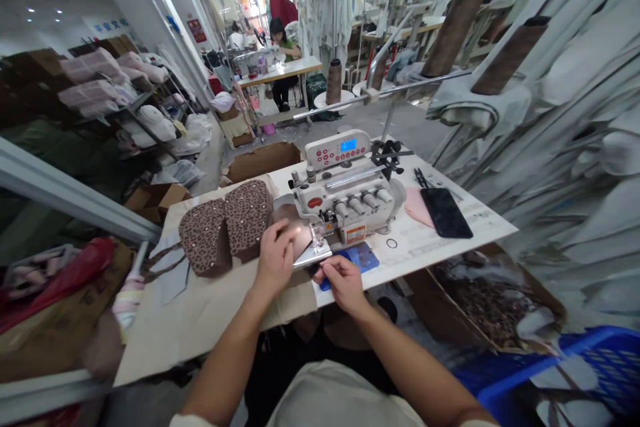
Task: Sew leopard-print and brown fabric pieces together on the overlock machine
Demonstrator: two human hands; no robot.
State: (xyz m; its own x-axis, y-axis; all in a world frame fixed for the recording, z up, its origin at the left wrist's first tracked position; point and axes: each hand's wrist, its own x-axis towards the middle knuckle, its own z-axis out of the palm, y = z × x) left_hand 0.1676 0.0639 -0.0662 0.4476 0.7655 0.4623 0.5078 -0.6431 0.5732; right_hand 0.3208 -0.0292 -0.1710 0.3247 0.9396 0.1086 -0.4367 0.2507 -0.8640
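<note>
My left hand (276, 255) lies flat with fingers stretched on a brown fabric piece (295, 230) at the bed of the white overlock sewing machine (345, 197). My right hand (341, 279) is at the table's front edge below the needle plate, fingers curled and pinched on the edge of something small I cannot make out, over a blue card (361, 257). Two stacks of leopard-print fabric pieces (226, 223) stand just left of my left hand.
A black phone (446, 212) on a pink pad lies right of the machine. Cardboard boxes (493, 310) of scraps and a blue basket (595, 363) sit lower right. Hanging white fabric fills the right. Thread cones (334, 81) stand behind. Another person sews at a far table (281, 71).
</note>
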